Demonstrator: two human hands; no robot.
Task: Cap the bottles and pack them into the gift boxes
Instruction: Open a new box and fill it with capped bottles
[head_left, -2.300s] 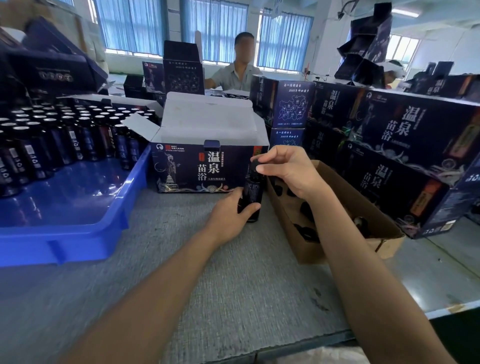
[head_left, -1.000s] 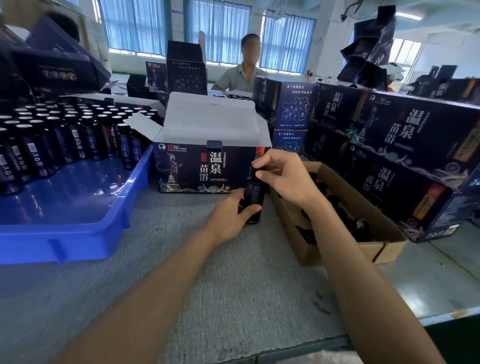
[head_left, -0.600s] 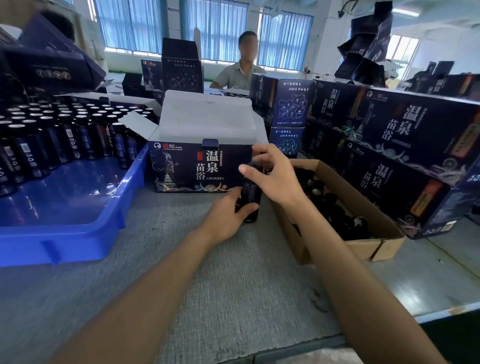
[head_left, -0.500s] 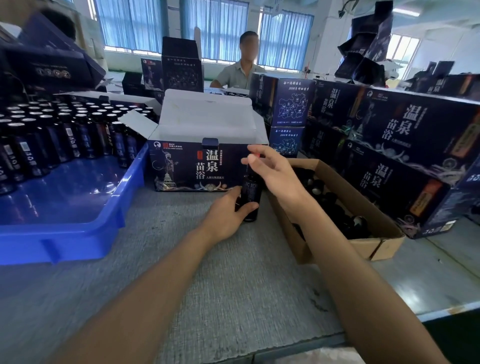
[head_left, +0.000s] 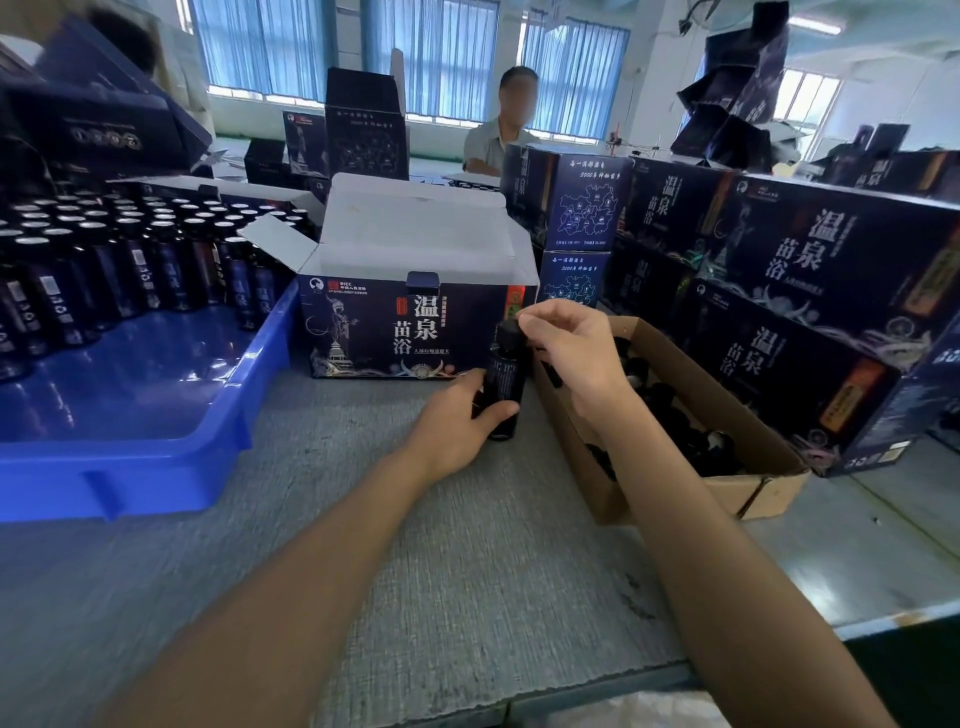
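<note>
A blue tray (head_left: 156, 467) holds rows of dark bottles (head_left: 130, 270). Beside it stands an open gift box (head_left: 405, 332). In front of that box, the left hand (head_left: 457, 421) grips 1 upright bottle (head_left: 501, 384) on the table (head_left: 467, 571). The right hand (head_left: 571, 353) pinches its cap (head_left: 509, 330), beside a cardboard box (head_left: 727, 488).

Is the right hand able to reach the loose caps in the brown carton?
Probably yes: the carton is open on top beside the right hand and nothing covers the caps, though it pinches the bottle cap.
</note>
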